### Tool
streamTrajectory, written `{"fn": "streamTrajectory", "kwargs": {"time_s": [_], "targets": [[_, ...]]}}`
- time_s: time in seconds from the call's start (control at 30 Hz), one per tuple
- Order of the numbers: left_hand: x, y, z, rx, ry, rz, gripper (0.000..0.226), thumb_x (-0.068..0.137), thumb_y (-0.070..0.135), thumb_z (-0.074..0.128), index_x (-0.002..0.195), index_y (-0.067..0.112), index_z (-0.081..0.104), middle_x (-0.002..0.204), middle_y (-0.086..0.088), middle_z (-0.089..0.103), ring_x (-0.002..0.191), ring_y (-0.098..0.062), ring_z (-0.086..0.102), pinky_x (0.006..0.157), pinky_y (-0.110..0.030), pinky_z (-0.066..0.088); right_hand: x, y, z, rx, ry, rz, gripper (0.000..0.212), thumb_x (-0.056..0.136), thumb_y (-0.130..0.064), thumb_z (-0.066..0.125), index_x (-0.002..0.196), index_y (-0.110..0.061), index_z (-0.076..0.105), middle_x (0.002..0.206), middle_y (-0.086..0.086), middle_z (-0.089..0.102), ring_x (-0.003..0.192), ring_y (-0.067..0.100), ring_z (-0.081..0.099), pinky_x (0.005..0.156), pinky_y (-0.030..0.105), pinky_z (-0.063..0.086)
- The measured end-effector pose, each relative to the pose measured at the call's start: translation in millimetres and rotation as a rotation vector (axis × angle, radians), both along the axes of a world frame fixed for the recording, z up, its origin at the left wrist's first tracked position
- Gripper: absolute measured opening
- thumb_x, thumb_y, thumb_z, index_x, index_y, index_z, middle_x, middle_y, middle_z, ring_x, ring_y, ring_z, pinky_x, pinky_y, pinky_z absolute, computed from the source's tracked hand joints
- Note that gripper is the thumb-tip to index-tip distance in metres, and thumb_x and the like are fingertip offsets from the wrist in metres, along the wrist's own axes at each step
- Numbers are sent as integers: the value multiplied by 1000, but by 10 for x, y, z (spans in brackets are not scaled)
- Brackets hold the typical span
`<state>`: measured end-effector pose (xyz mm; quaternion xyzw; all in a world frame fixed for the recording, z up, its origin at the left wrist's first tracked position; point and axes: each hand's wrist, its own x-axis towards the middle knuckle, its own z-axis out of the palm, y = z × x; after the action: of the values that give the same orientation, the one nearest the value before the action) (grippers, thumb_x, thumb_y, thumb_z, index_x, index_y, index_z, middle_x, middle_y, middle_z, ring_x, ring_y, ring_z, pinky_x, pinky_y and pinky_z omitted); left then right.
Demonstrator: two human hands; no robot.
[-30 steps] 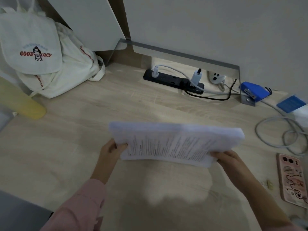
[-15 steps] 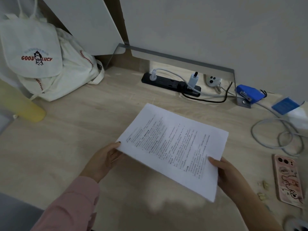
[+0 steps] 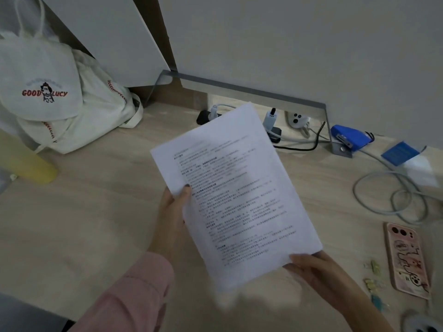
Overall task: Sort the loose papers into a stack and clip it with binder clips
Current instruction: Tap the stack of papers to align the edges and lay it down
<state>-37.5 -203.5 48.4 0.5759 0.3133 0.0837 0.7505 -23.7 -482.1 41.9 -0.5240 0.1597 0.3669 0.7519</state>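
Note:
A stack of white printed papers (image 3: 237, 195) is held above the wooden desk (image 3: 84, 212), turned almost upright with its long side running away from me. My left hand (image 3: 173, 212) grips its left edge, thumb on the top sheet. My right hand (image 3: 318, 271) holds the near right corner from below. Small yellow-green binder clips (image 3: 372, 275) lie on the desk to the right, apart from both hands, with a bluish one (image 3: 377, 301) below them.
A pink-cased phone (image 3: 407, 259) lies beside the clips. A black power strip (image 3: 273, 134), a blue stapler (image 3: 350, 138), a blue card (image 3: 399, 153) and looped grey cables (image 3: 393, 195) line the back right. A white canvas bag (image 3: 60, 104) and a yellow object (image 3: 31, 167) sit at left.
The stack went from held flat and edge-on, to tilted landscape, to turned clockwise into a near portrait position. My left hand slid to the left edge; my right moved to the near corner.

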Motion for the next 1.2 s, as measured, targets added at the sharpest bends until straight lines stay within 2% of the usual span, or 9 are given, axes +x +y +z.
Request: {"fn": "streamTrajectory", "kwargs": {"time_s": [0.17,0.37,0.5,0.6,0.67,0.77,0.87,1.07,1.2], "targets": [[67,-133,355,103,-211,-166,34,93,14,48,125,23,55,116,13,67,107,-4,62,83,-21,51,281,-111,283,-255,-305,151,40,66,-20,73,104,-13,68,108,9,71,102,27,65,81,29,55],[25,-420,437,165,-329,-214,25,86,11,56,107,23,60,96,20,71,92,2,65,73,-9,48,372,169,431,-358,-624,-185,29,84,5,46,99,-8,66,99,7,70,94,22,63,80,37,50],[-75,-545,251,181,-309,-117,25,65,28,57,87,17,61,76,20,69,76,7,61,67,-6,45,298,235,314,-441,-541,-381,20,80,11,40,69,0,53,71,9,48,71,14,45,69,37,33],[-86,-610,174,162,-259,-56,15,65,15,55,80,17,58,66,22,67,67,10,59,60,-4,42,259,275,204,-497,-488,-367,11,81,9,41,71,12,46,74,10,39,71,17,36,69,37,26],[-71,-608,178,165,-267,-29,20,61,24,57,79,17,57,65,23,66,67,11,59,59,-4,42,247,287,199,-493,-483,-387,9,81,9,42,74,15,44,76,9,39,73,18,34,68,35,26],[-63,-588,142,184,-265,-13,30,58,33,55,84,18,59,71,24,68,71,11,59,62,-4,43,227,302,222,-485,-481,-434,16,81,9,43,65,7,43,68,6,35,63,9,32,60,33,23],[-74,-592,67,218,-231,-36,19,67,16,57,85,20,59,73,24,69,73,12,59,66,-4,43,222,314,174,-500,-456,-436,25,82,9,44,61,-5,42,61,3,29,54,7,26,56,32,18],[-41,-529,96,292,-284,-120,21,74,9,52,94,11,57,83,25,70,79,14,59,70,-4,44,204,271,258,-473,-474,-427,21,83,7,43,65,-1,47,64,2,43,60,7,39,61,31,29],[56,-446,189,304,-299,-333,25,75,28,59,99,22,60,95,19,71,89,2,65,74,-12,50,167,143,404,-398,-493,-321,26,87,0,41,98,-9,64,89,-2,67,82,7,60,68,18,50]]}}
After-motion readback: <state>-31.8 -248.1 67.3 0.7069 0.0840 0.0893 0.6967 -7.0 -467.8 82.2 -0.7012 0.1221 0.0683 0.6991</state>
